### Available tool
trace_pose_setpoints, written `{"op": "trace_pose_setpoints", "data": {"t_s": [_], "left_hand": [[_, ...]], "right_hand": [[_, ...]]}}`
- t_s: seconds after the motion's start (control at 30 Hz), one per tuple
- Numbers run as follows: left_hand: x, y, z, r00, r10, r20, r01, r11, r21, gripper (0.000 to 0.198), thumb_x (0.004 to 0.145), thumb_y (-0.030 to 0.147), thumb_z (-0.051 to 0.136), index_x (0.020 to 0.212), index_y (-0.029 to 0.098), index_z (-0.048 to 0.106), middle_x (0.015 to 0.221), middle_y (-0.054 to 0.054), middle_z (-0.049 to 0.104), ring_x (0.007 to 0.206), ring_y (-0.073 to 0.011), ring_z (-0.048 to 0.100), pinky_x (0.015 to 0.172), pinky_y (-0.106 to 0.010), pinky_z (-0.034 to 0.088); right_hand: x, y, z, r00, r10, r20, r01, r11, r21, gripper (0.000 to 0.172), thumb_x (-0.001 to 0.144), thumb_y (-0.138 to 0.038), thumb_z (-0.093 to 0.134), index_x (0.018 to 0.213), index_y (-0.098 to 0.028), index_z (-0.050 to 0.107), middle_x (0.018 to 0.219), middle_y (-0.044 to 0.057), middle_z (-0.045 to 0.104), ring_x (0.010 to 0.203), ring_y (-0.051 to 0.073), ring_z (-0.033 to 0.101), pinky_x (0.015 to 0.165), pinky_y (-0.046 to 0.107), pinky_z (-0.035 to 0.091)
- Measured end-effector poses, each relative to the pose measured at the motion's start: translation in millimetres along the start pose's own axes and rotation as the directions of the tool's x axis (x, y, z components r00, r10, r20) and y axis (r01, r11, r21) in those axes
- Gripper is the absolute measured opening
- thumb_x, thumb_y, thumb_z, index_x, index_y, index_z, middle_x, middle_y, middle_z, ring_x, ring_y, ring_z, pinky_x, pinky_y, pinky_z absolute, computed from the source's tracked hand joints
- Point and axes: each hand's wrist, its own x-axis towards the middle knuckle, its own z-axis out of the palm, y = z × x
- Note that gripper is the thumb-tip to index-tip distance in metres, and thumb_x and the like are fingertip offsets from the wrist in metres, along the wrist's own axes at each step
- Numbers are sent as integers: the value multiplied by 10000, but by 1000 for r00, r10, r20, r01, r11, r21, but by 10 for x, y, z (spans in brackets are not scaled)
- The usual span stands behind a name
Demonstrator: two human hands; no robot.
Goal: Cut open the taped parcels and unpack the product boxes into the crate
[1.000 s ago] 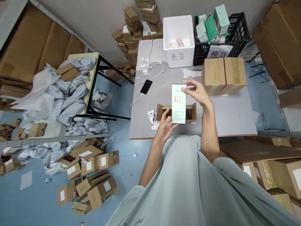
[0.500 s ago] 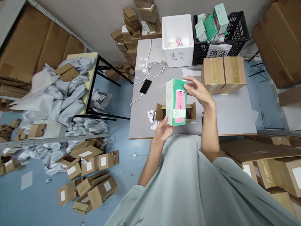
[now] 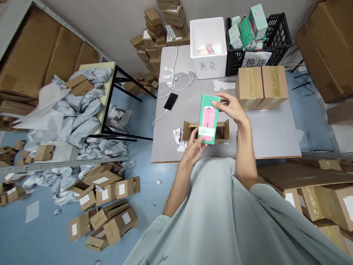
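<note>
Between my two hands is a green product box (image 3: 209, 118) with a pink cylindrical item printed on its front, held slightly tilted above the table. My left hand (image 3: 193, 148) grips its lower left corner, thumb on the front face. At the upper right edge, my right hand (image 3: 231, 107) is closed on the box with thumb in front and fingers behind. Partly hidden behind it, an open cardboard box (image 3: 223, 131) sits on the table. Crumpled white paper (image 3: 178, 137) lies just left of that carton.
On the grey table (image 3: 270, 136) are a black phone (image 3: 171, 101) on a white cable, a white foam bin (image 3: 209, 68), a black crate (image 3: 234, 59) of green boxes, and two taped cartons (image 3: 249, 88). Grey bags (image 3: 85, 117) fill a side table; cartons (image 3: 118, 224) litter the floor.
The green box has turned so its front faces me more squarely and its pale side is out of view. My left hand has shifted slightly up and right along it.
</note>
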Motion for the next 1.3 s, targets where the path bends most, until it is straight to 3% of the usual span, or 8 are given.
{"op": "trace_pose_setpoints", "data": {"t_s": [0.17, 0.27, 0.47, 0.73, 0.97, 1.07, 1.17, 1.3], "left_hand": [[13, 0, -8, 997, 68, -38, -64, 994, 92, 577, 841, 322, 1032, 1339, 284, 742, 1147, -17, 851, 877, -137, 793, 746, -209, 639], [21, 6, -130, 999, 6, -31, -4, 999, 39, 513, 894, 292, 983, 1354, 263, 758, 1148, -31, 863, 870, -154, 812, 744, -228, 659], [-16, -36, -300, 981, -192, 28, 194, 978, -77, 302, 1063, 351, 767, 1342, 238, 789, 1187, -100, 879, 1270, -301, 823, 1013, -382, 699], [27, -105, -136, 999, -48, 9, 48, 997, -55, 434, 885, 237, 957, 1281, 212, 781, 1083, -37, 856, 865, -130, 782, 825, -229, 634], [129, -145, -122, 988, -152, -38, 146, 981, -124, 339, 1017, 367, 841, 1288, 191, 737, 1152, -95, 860, 1062, -180, 839, 1045, -311, 666], [183, -104, -118, 977, -213, -2, 210, 966, -152, 355, 1039, 468, 806, 1239, 182, 741, 1192, -141, 860, 1126, -227, 851, 1127, -382, 663], [233, -85, -135, 976, -212, -44, 204, 969, -139, 267, 1083, 469, 723, 1103, 206, 763, 1109, -106, 872, 1046, -228, 862, 1012, -356, 702], [263, -122, -184, 984, -149, -101, 146, 989, -31, 346, 1161, 403, 560, 1041, 196, 810, 984, -72, 868, 934, -267, 860, 840, -356, 699]], "right_hand": [[-29, -58, -23, 1000, -5, -4, 5, 1000, -28, 674, 775, -817, 929, 1160, -278, 805, 1211, 80, 815, 1156, 293, 758, 971, 440, 686], [-68, -121, -68, 999, -15, 42, 15, 1000, -7, 680, 794, -847, 902, 1172, -288, 814, 1260, 78, 819, 1212, 294, 753, 1026, 444, 673], [-125, -194, -102, 986, -71, 148, 62, 996, 68, 688, 818, -879, 867, 1221, -323, 829, 1312, 56, 818, 1248, 298, 752, 1079, 472, 652], [-53, -9, -33, 999, -42, -25, 41, 998, -51, 663, 741, -829, 947, 1103, -286, 825, 1196, 66, 829, 1140, 296, 752, 1016, 463, 647], [-49, -47, 42, 995, -88, -38, 78, 976, -202, 521, 829, -658, 938, 1182, -291, 828, 1280, 77, 815, 1128, 302, 749, 1054, 494, 635], [-270, -200, 203, 985, -170, -6, 156, 917, -367, 451, 902, -550, 907, 1286, -327, 826, 1388, 86, 779, 1207, 340, 745, 1098, 535, 628], [-712, -234, 420, 962, -265, 67, 260, 810, -526, 441, 972, -475, 855, 1398, -372, 807, 1542, 103, 717, 1358, 384, 716, 1131, 571, 629], [-1401, 26, 631, 895, -310, 320, 445, 658, -607, 408, 1039, -387, 798, 1439, -470, 803, 1589, 72, 733, 1468, 390, 707, 1157, 589, 642]]}}
